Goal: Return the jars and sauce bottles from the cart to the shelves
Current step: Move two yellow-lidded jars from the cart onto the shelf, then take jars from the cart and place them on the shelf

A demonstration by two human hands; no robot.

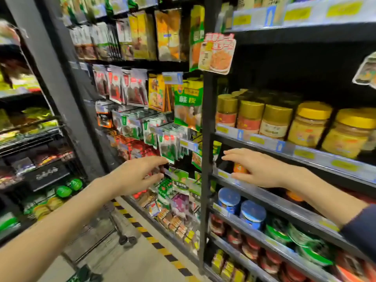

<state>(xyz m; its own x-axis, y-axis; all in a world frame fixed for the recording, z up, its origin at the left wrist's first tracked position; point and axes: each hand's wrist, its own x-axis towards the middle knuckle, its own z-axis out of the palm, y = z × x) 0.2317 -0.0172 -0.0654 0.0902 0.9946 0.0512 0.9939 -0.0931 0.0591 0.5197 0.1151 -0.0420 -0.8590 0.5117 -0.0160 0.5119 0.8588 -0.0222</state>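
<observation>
Seemingly setting a small orange jar (239, 168) at the front of a dark shelf (264, 197) — right hand (256, 169) spread straight-fingered over it, left hand (138, 176) open, empty — next, likely reaching back to the cart (95, 235) for another.

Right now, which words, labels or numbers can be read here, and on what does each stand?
"桂皮": white characters on the green packet left of the shelf post.
Too blurred to read: yellow price tags, jar labels, the hanging card, the black box script.
</observation>
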